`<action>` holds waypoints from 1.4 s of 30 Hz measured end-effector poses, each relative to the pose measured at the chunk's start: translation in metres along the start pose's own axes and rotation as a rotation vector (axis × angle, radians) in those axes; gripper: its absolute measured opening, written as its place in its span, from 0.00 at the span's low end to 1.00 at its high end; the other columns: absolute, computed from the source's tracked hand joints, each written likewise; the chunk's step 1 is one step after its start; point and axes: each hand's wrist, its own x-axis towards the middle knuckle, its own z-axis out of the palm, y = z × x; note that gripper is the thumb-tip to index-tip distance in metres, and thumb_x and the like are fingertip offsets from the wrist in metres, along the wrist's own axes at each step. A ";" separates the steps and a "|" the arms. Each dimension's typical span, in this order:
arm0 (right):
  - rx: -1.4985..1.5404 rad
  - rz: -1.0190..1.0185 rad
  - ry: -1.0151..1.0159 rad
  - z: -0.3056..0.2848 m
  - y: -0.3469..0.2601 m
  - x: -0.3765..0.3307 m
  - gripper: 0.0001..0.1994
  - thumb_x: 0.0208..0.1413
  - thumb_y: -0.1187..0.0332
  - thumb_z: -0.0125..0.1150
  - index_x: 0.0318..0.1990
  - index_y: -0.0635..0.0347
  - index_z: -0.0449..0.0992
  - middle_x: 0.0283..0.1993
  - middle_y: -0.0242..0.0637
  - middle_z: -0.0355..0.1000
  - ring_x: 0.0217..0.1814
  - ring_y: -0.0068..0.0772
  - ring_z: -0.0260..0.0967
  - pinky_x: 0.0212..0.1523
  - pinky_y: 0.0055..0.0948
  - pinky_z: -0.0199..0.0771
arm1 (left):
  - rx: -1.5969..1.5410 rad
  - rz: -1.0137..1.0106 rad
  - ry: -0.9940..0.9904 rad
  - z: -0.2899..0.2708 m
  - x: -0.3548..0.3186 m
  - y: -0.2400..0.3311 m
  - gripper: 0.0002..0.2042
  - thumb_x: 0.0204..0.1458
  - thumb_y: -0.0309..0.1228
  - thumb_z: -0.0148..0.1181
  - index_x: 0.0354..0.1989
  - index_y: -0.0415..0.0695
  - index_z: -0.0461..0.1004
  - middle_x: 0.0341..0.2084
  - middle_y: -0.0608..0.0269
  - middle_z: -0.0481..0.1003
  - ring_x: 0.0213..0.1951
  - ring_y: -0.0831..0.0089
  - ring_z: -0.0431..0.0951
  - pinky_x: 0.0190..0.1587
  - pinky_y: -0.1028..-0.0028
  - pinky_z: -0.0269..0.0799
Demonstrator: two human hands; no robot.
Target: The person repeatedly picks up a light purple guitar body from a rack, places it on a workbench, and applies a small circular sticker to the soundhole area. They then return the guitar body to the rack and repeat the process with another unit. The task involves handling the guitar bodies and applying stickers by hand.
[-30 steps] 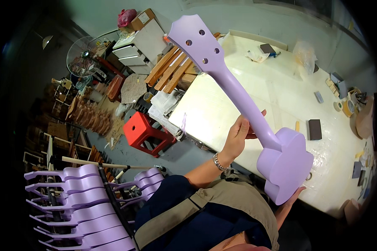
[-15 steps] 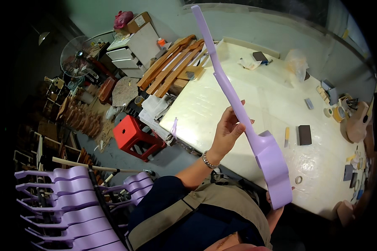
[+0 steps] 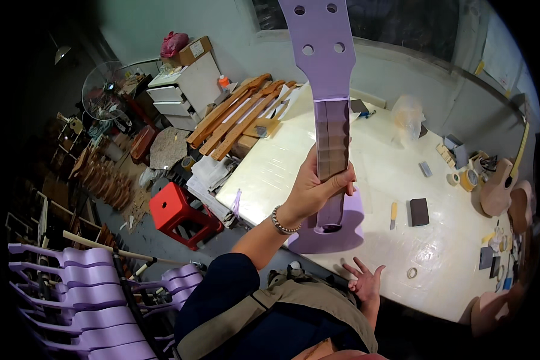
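Observation:
A purple-painted ukulele hangs over the table's near edge, its headstock up and away from me and its body toward me. Four-string hardware is absent; bare peg holes show in the headstock. Brownish masking tape covers the front of the neck. My left hand is wrapped round the neck near the body, thumb across the taped face. My right hand is off the ukulele, below and right of its body, fingers spread with nothing in them.
The pale covered table holds a dark block, a yellow-handled blade and a tape ring. Purple ukuleles hang on a rack at lower left. A red stool stands left; wooden necks lie at the table's far left.
The ukulele has turned from edge-on to show its taped front, its headstock rising in view. My right hand has let go of the body and opened; my left hand still grips the neck.

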 end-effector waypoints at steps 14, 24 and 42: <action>0.051 -0.034 0.031 -0.019 0.005 0.002 0.51 0.42 0.25 0.19 0.64 0.60 0.45 0.58 0.56 0.58 0.24 0.45 0.73 0.19 0.28 0.69 | 0.468 -0.011 0.252 -0.027 0.020 -0.009 0.17 0.53 0.30 0.56 0.47 0.38 0.59 0.26 0.65 0.68 0.25 0.79 0.70 0.30 0.79 0.68; 0.021 -0.038 0.095 -0.021 0.001 0.001 0.49 0.45 0.27 0.17 0.64 0.59 0.47 0.57 0.53 0.60 0.25 0.44 0.73 0.19 0.28 0.69 | 0.491 0.011 0.300 -0.050 0.040 -0.015 0.17 0.52 0.29 0.56 0.45 0.37 0.58 0.25 0.65 0.69 0.24 0.78 0.71 0.28 0.79 0.68; -0.157 -0.184 0.137 0.018 0.033 0.007 0.44 0.50 0.30 0.22 0.63 0.59 0.48 0.56 0.50 0.61 0.31 0.41 0.72 0.29 0.29 0.71 | 0.429 0.025 0.257 -0.084 0.045 -0.001 0.15 0.53 0.30 0.55 0.44 0.38 0.59 0.25 0.64 0.68 0.25 0.79 0.71 0.28 0.79 0.69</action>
